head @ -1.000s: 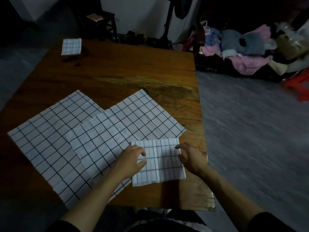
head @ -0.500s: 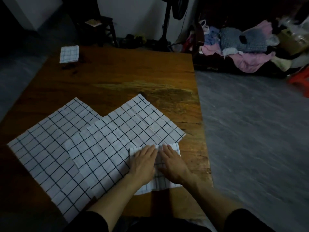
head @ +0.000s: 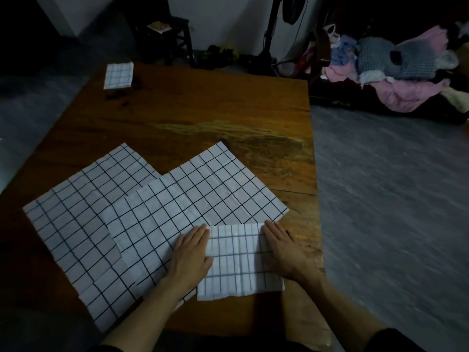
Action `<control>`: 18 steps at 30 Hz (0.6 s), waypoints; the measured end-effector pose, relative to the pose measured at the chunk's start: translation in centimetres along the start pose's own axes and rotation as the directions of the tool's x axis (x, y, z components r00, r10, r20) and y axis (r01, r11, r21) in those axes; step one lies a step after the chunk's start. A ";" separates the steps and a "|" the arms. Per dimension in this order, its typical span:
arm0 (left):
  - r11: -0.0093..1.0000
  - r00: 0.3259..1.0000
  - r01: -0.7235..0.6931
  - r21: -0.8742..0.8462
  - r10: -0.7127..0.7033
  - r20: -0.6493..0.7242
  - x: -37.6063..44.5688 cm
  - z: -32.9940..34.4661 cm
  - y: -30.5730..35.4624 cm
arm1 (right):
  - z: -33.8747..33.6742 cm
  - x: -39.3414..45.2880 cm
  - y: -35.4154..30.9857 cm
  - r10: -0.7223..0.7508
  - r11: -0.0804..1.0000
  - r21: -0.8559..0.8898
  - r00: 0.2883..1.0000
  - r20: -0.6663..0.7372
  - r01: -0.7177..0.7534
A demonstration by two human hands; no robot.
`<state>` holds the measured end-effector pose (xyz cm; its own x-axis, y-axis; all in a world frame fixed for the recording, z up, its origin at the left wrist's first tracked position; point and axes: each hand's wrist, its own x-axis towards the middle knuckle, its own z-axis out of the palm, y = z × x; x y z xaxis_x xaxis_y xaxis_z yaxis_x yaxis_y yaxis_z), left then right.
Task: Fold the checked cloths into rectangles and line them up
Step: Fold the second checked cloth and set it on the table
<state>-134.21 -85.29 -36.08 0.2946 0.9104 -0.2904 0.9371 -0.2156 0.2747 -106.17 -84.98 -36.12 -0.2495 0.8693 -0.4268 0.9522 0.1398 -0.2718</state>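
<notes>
Dim room, grey floor (head: 385, 199), wooden table (head: 203, 110)

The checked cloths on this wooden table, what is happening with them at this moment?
A person is folding them. Both hands lie flat on a folded cloth at the near edge of the table: the left hand on its left side, the right hand on its right side. Two unfolded cloths, one on the left and one overlapping it, lie spread beside it. One small finished cloth sits at the far left corner.
</notes>
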 end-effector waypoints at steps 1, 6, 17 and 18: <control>1.000 1.000 0.004 -0.014 -0.004 -0.025 0.0 0.0 -0.2 | -0.4 0.0 0.1 -0.002 1.000 0.008 1.000 -0.002 0.002; 0.998 0.982 0.026 -0.052 -0.035 -0.183 2.2 -0.5 0.3 | -2.3 1.4 -0.5 0.022 0.993 0.115 0.991 -0.134 -0.006; 0.991 0.967 -0.083 -0.106 0.055 -0.250 6.1 -3.0 4.8 | -3.6 4.0 -0.6 0.069 0.997 -0.031 0.992 -0.104 -0.072; 0.990 0.966 -0.105 -0.093 0.079 -0.247 6.2 -3.1 4.9 | -3.7 4.1 -0.6 0.042 0.999 0.001 0.992 -0.117 -0.042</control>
<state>-128.39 -79.64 -33.72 0.3126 0.9493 -0.0325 0.8794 -0.2763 0.3876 -107.07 -79.73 -34.54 -0.1867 0.9238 -0.3343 0.9616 0.1022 -0.2546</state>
